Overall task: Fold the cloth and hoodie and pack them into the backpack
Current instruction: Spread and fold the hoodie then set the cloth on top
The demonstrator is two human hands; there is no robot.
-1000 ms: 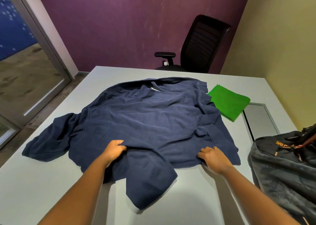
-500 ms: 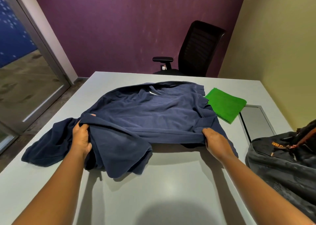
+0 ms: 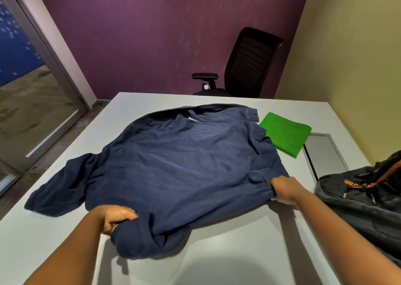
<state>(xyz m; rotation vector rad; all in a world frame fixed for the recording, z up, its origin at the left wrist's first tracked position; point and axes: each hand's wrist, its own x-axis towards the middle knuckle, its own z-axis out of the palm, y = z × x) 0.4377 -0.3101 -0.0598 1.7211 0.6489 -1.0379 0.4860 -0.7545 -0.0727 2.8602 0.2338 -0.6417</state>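
The dark backpack lies at the table's right edge; its inside cannot be seen. The folded green cloth lies toward the far right corner, beside a grey inset panel. The navy hoodie covers the table's middle. The left hand grips its near hem, the right hand pinches its right hem corner. Half a second ago the hem was folded up; now the hoodie lies spread again, one sleeve reaching the left edge. Bare tabletop runs along the near edge.
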